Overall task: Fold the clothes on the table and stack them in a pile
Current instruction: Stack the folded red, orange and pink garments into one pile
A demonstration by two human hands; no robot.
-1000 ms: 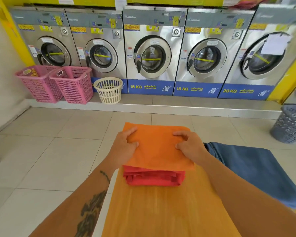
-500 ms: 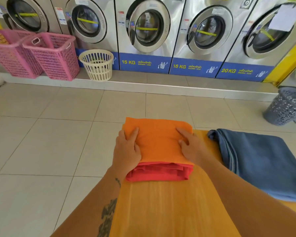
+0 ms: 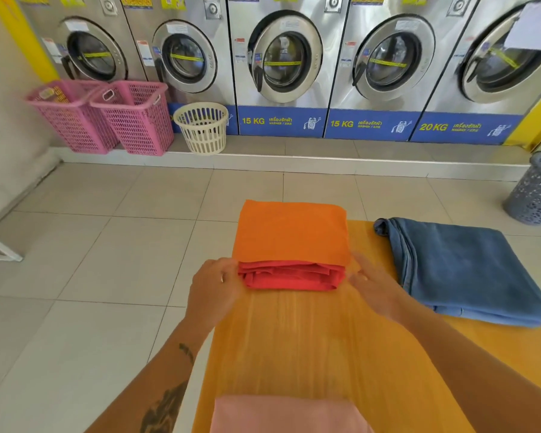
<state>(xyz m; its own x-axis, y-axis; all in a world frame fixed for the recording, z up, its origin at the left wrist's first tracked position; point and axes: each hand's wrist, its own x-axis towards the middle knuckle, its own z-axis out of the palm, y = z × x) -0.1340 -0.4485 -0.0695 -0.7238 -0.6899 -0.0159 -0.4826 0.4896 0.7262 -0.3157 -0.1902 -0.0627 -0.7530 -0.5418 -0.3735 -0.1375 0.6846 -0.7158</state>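
Note:
A folded orange cloth (image 3: 291, 232) lies on top of a folded red cloth (image 3: 289, 276), stacked at the far left corner of the orange table (image 3: 310, 345). My left hand (image 3: 214, 289) rests against the stack's left side, fingers apart. My right hand (image 3: 374, 284) hovers at the stack's right side, fingers spread, holding nothing. A blue cloth (image 3: 463, 270) lies loosely folded on the table to the right. A pink cloth (image 3: 288, 414) sits at the table's near edge.
Tiled floor surrounds the table. A row of washing machines (image 3: 281, 57) lines the far wall. Two pink baskets (image 3: 132, 117) and a cream basket (image 3: 202, 126) stand on the step below them. A grey basket (image 3: 537, 189) stands at the right.
Both hands slid off the top of the orange cloth toward me and now sit at the stack's near sides. The view widened, and the pink cloth came into sight.

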